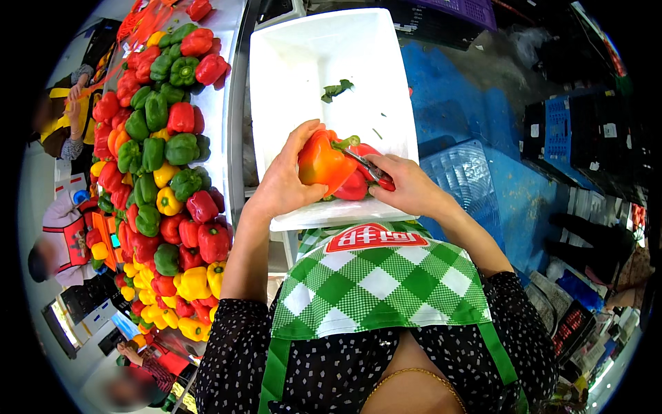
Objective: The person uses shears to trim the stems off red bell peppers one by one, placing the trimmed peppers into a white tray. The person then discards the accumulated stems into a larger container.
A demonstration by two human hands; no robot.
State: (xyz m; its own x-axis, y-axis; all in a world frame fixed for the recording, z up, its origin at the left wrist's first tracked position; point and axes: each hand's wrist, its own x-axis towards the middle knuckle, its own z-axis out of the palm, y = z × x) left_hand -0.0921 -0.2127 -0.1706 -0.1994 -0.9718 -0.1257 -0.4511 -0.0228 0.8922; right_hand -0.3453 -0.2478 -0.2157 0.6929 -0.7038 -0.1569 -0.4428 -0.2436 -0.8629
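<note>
My left hand (287, 178) grips an orange-red bell pepper (327, 164) from its left side. The green stem (347, 142) points up and to the right. In my right hand (408, 183) is a pair of small pruning shears (373, 168) with red handles, its metal blades close against the stem. I cannot tell if the blades have cut into it. Beneath my hands is a white foam box (261, 103), with red bell peppers (354, 186) in its near end, partly hidden by the held one. A torn green leaf (336, 90) and small green scraps lie farther in.
A metal table (220, 103) on the left bears a long heap of red, green and yellow bell peppers (152, 155). Several people (64, 233) stand along its far side. Black and blue crates (579, 137) are stacked to the right, above a blue floor (439, 83).
</note>
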